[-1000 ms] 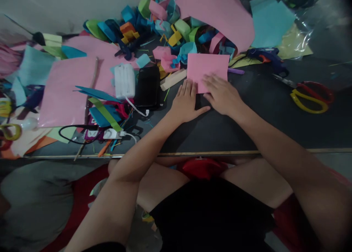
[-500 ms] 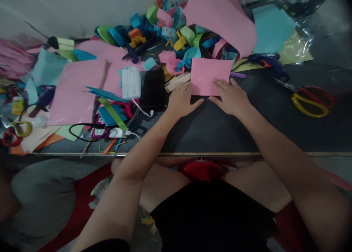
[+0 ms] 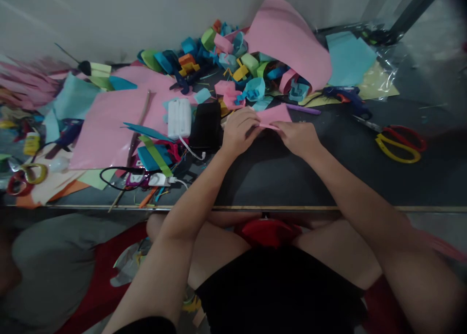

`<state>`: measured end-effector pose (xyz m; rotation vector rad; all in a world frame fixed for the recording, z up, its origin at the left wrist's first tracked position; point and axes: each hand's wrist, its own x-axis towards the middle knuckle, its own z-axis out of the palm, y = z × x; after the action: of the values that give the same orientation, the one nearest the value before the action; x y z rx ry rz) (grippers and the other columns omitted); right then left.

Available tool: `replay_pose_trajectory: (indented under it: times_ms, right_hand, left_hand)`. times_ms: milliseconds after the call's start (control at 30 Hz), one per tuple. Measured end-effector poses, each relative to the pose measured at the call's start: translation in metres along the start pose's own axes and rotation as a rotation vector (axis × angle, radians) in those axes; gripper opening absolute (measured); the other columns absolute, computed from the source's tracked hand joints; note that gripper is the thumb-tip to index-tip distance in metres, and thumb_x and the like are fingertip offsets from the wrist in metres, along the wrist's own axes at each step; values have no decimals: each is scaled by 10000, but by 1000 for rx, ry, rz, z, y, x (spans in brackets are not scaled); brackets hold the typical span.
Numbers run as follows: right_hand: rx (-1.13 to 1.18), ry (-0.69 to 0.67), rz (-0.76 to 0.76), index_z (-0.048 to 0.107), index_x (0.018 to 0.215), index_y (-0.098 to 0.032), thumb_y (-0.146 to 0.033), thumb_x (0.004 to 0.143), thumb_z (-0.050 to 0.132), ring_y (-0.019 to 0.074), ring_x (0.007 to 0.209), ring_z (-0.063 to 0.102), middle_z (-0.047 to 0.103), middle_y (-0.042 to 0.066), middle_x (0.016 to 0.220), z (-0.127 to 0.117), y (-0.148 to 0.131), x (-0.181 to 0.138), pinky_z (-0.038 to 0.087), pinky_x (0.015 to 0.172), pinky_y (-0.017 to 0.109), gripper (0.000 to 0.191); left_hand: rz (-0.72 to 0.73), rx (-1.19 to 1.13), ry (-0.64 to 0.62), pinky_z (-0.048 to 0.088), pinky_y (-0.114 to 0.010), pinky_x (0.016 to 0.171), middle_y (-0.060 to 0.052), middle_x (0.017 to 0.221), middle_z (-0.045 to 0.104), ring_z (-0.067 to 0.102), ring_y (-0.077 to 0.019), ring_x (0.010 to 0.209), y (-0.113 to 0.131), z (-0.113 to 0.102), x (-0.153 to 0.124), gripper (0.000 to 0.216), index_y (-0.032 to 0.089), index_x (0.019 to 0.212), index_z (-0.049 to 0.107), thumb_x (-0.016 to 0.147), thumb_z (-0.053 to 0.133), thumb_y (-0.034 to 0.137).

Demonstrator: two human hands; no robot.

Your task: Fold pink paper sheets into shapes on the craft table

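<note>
A small pink paper sheet (image 3: 274, 115) is lifted at its near edge off the dark table (image 3: 292, 173). My left hand (image 3: 239, 132) pinches its near left edge, fingers curled closed. My right hand (image 3: 299, 135) grips the near right edge the same way. The sheet tilts up toward me, so only a narrow strip of it shows between and beyond my fingers.
A black phone (image 3: 206, 126) and white power bank (image 3: 179, 118) lie left of my hands. Large pink sheets (image 3: 109, 125), a heap of coloured paper scraps (image 3: 233, 61), a blue glue gun (image 3: 346, 96) and red-yellow scissors (image 3: 399, 142) surround the area.
The pink sheet lay flat under my spread fingers; now both hands have closed on its near edge and raised it, so it looks much narrower.
</note>
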<state>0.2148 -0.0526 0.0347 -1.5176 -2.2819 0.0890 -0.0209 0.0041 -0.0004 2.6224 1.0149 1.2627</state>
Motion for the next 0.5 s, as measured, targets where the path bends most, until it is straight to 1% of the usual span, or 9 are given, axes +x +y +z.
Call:
replay_pose_trajectory:
  times_ms: [33,100,133,167,233,300,333,400,500]
  right_hand:
    - [92,52,14,745,1219,-190,-429,1073,394,269,904,737,801,122,1062,0,2,-1,554,785,389,449]
    - [319,192,63,768,1056,-181,-574,1062,382,254,813,720,773,100,899,1,7,-1,562,712,380,551]
    - [438,258,88,761,993,-183,-642,1044,377,248,778,709,751,91,848,2,8,-1,566,675,379,601]
    - [546,308,109,750,944,-191,-700,1019,382,242,747,699,731,81,811,4,9,-1,569,643,379,632]
    - [712,342,116,735,906,-214,-779,960,432,239,728,695,720,65,794,8,9,0,585,618,387,644]
    - [795,326,99,737,910,-229,-811,909,501,247,750,709,732,59,813,12,8,0,608,636,401,628]
    - [810,317,95,741,914,-231,-812,897,521,251,761,716,738,59,821,14,7,0,615,646,406,622]
    - [805,320,91,745,905,-227,-804,896,534,249,757,719,735,56,807,18,8,0,620,653,405,614]
    - [770,358,92,740,827,-223,-807,900,524,225,692,702,699,36,721,20,13,0,607,625,376,627]
  left_hand:
    - [-1,-33,101,455,-534,1170,-92,1198,724,665,-276,1262,0,-1,0,404,254,1159,638,1022,498,608]
    - [-42,-116,316,441,-556,1187,-120,1393,636,576,-317,1396,-1,-3,-1,612,284,1346,544,939,551,741]
    - [-87,-177,385,454,-554,1181,-133,1475,579,536,-331,1442,-2,-2,-1,735,299,1424,480,895,558,803]
    - [-150,-252,404,483,-542,1159,-144,1516,545,526,-336,1453,-3,0,-1,825,307,1471,436,863,543,853]
    - [-321,-421,300,562,-502,1077,-163,1466,595,610,-329,1370,-4,7,-2,888,283,1466,462,837,487,910]
    - [-481,-565,125,622,-463,982,-177,1310,700,715,-310,1204,-3,17,-4,880,220,1349,583,823,495,919]
    - [-523,-622,70,639,-448,941,-180,1246,732,741,-302,1137,-2,21,-5,868,193,1278,632,805,536,915]
    - [-532,-695,49,652,-423,897,-165,1172,765,759,-278,1064,1,26,-5,811,177,1173,690,782,619,884]
    - [-491,-670,133,647,-405,883,-111,1083,790,763,-240,1015,6,21,-2,704,199,1093,734,826,619,840]
